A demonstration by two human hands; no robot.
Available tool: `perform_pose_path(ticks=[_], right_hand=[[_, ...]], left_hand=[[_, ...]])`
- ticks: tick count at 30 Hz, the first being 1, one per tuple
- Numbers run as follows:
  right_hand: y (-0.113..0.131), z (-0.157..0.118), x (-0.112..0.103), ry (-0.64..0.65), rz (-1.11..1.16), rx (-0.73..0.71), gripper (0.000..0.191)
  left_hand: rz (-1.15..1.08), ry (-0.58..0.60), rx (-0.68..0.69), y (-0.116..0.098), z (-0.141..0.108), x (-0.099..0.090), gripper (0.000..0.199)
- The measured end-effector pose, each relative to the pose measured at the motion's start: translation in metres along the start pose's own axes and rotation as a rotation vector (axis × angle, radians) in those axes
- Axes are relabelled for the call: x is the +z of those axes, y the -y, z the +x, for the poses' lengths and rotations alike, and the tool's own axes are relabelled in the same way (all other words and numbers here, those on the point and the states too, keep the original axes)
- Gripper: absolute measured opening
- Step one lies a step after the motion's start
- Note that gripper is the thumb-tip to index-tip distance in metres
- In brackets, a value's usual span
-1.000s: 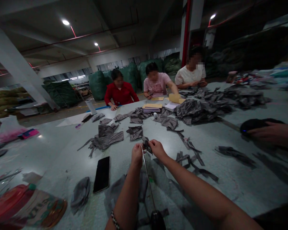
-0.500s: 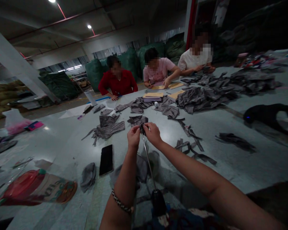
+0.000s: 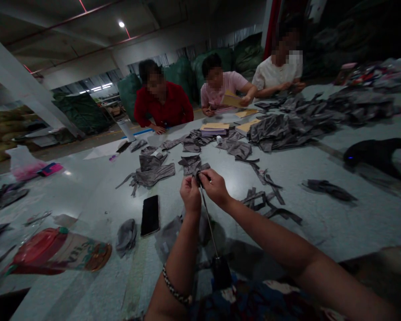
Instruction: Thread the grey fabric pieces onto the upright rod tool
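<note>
My left hand (image 3: 190, 196) pinches a small piece of grey fabric (image 3: 196, 171), its fingers closed. On the same fabric my right hand (image 3: 216, 185) is closed too, thumb and fingers pressed together. The fabric is at the upper tip of a thin metal rod (image 3: 208, 218), which slants up from a black base (image 3: 221, 271) near my body. Just beyond my hands lies another grey fabric piece (image 3: 189, 163). Left of my wrists is a dark-screened phone (image 3: 150, 215), with a bunched grey cloth (image 3: 126, 237) beside it.
Grey fabric pieces (image 3: 158, 171) and cut strips (image 3: 254, 198) lie around. A large grey pile (image 3: 280, 131) is at the back right. A red-and-clear bag (image 3: 63, 252) lies left, a black looped object (image 3: 370, 154) right. Three people sit across the table, one handling yellow card (image 3: 232, 99).
The view has shifted slightly. My hands stay together on the fabric at the rod tip. The person in the middle has lifted a yellow card, and the one in red leans closer.
</note>
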State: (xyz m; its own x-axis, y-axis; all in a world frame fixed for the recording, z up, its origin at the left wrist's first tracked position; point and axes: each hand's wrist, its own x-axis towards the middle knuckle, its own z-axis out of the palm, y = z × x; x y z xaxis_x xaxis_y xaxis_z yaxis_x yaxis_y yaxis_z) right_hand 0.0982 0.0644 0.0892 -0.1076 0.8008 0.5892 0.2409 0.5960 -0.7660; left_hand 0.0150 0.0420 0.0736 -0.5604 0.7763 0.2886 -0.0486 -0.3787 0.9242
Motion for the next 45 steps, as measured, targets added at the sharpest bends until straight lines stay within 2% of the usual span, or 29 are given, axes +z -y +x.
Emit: perform_pose_path(ticks=[4, 8, 12, 15, 18, 22, 26, 28, 30, 33, 37, 39, 42, 45], right_hand=[[0.0, -0.017, -0.004, 0.001, -0.056, -0.065, 0.021], [-0.002, -0.022, -0.007, 0.005, -0.126, -0.202, 0.019], [-0.006, -0.016, -0.006, 0.046, -0.104, -0.311, 0.019], [-0.008, -0.015, -0.003, 0.061, -0.12, -0.378, 0.02], [-0.011, -0.022, 0.0, 0.044, -0.125, -0.431, 0.021], [-0.012, -0.039, 0.001, 0.018, -0.117, -0.436, 0.023], [-0.011, -0.052, -0.002, -0.018, -0.088, -0.436, 0.024], [-0.009, -0.053, -0.004, -0.023, -0.062, -0.425, 0.026], [-0.007, -0.048, -0.005, -0.024, -0.047, -0.428, 0.026], [-0.006, -0.038, -0.005, -0.002, -0.046, -0.459, 0.021], [-0.006, -0.032, -0.004, 0.035, -0.038, -0.476, 0.019], [-0.006, -0.033, -0.005, 0.039, -0.019, -0.473, 0.021], [-0.004, -0.034, -0.006, 0.005, 0.011, -0.478, 0.021], [-0.002, -0.036, -0.005, -0.025, 0.021, -0.472, 0.021]], left_hand=[[0.011, -0.034, -0.016, 0.002, -0.019, -0.002, 0.02], [-0.021, -0.049, -0.021, 0.006, -0.03, -0.003, 0.017], [-0.149, -0.001, -0.032, 0.003, -0.027, -0.005, 0.018], [-0.259, 0.035, -0.102, -0.004, -0.018, -0.008, 0.029], [-0.271, 0.072, -0.138, -0.007, -0.008, -0.01, 0.032], [-0.241, 0.011, -0.129, 0.0, -0.012, -0.008, 0.026], [-0.273, -0.108, -0.191, 0.008, -0.035, -0.006, 0.027], [-0.297, -0.128, -0.24, 0.01, -0.044, -0.006, 0.028], [-0.348, -0.123, -0.271, 0.008, -0.047, -0.006, 0.028], [-0.396, -0.08, -0.236, 0.001, -0.038, -0.009, 0.028], [-0.258, 0.108, -0.199, -0.006, -0.014, -0.016, 0.028], [-0.166, 0.162, -0.164, -0.006, -0.006, -0.018, 0.024], [-0.118, 0.149, -0.127, -0.002, -0.004, -0.018, 0.023], [-0.185, 0.078, -0.162, 0.005, -0.019, -0.015, 0.027]])
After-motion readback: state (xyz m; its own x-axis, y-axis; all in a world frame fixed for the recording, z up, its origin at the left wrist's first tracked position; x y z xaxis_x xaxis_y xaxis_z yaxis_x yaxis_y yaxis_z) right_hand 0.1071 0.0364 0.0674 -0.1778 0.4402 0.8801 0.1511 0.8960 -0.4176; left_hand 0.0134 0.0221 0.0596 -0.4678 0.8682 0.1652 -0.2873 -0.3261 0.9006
